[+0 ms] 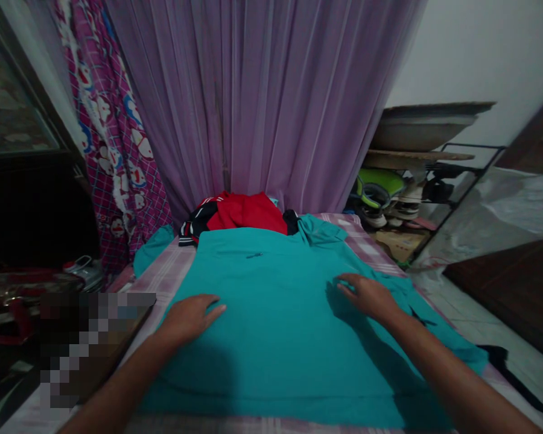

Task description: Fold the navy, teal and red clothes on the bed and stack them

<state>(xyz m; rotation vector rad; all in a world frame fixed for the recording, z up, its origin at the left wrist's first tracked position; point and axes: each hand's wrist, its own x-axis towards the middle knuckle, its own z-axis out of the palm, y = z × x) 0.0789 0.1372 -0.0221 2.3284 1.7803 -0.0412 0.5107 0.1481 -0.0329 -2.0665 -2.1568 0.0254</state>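
A teal shirt (276,319) lies spread out on the checked cloth, with a small dark mark near its top. Its right side holds a loosely folded part with a black print (420,316). My left hand (190,318) is at the shirt's left edge, thumb apart from the fingers, with nothing visible in it. Over the right half of the shirt is my right hand (366,295), fingers loosely bent and apart, holding nothing; its shadow falls on the fabric beside it. Whether either hand touches the cloth is hard to tell.
Red and dark clothing (248,214) is heaped behind the shirt, before a purple curtain (262,108). A rack (457,208) with shoes stands at the right. A pixelated patch (95,349) covers something at the left. The checked cloth (160,283) runs underneath.
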